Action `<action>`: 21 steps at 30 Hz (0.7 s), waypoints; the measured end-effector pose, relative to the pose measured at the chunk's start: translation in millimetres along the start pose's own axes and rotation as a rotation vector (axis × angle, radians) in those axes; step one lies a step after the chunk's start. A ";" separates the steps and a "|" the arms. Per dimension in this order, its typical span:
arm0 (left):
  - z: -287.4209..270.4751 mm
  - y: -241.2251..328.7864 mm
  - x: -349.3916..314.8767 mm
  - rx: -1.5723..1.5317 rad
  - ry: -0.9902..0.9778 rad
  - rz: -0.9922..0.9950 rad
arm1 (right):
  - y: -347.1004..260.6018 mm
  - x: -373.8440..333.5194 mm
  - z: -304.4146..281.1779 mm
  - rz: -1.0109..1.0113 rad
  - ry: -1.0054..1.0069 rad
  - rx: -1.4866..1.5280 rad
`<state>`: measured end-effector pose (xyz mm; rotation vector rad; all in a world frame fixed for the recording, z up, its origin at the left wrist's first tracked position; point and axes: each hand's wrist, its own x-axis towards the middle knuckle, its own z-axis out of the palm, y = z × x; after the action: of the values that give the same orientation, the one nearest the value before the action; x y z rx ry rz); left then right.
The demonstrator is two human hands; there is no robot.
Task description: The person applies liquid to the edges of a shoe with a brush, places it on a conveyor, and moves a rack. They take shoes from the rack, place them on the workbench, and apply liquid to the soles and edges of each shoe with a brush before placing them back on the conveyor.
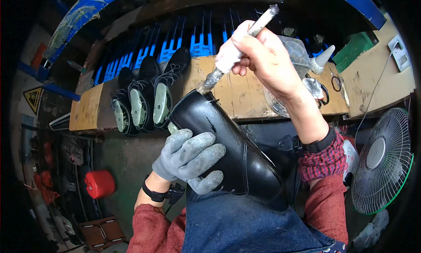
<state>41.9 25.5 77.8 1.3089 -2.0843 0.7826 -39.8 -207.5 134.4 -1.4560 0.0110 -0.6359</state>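
My left hand (193, 159), in a grey work glove, wraps its fingers round a black leather boot (223, 139). The boot lies slanted across my lap, its upper-left end raised. Bare, my right hand (263, 51) grips a brush (213, 79) whose handle is wrapped in white and smeared with grey. The brush's worn bristles meet the boot's upper edge or sit just above it; I cannot tell which. A small pale piece shows beside my left fingers at the boot's edge. Part of the boot's far side is hidden.
Several black lace-up shoes (161, 88) with pale green insides lean on the cardboard-covered bench (241, 93). Blue prongs (201, 45) line the rack behind. A white nozzle bottle (322, 60) and scissors (323, 95) lie right. A fan (381, 156) stands right; a red container (100, 184) is left.
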 end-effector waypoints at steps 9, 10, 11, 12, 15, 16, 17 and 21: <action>8.7 -3.0 -4.2 0.023 0.046 0.034 | -13.2 -25.7 -18.7 0.014 -0.219 -0.142; 9.7 -3.5 -6.1 0.091 0.071 0.086 | -12.4 -26.4 -21.9 0.014 -0.217 -0.138; 10.1 -3.6 -5.5 0.087 0.069 0.089 | -13.0 -25.3 -25.0 0.009 -0.192 -0.064; 9.8 -3.1 -4.9 0.060 0.056 0.056 | -14.3 -24.6 -25.4 0.005 -0.167 0.011; 14.6 0.8 -3.5 0.019 0.054 0.020 | -2.7 -11.5 -15.3 -0.092 0.024 -0.033; 16.6 1.4 -2.3 0.010 0.070 0.009 | -0.3 -7.5 -13.5 -0.124 0.064 -0.121; 16.0 1.7 -2.8 0.002 0.063 0.010 | 0.6 -6.4 -12.7 -0.060 0.036 -0.145; 11.9 4.8 -4.0 -0.004 0.010 -0.014 | 1.1 -10.3 -15.9 -0.067 -0.057 -0.087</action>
<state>37.2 21.0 66.0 1.3141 -2.0657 0.7764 -54.0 -217.8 127.2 -1.5632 -0.0552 -0.6547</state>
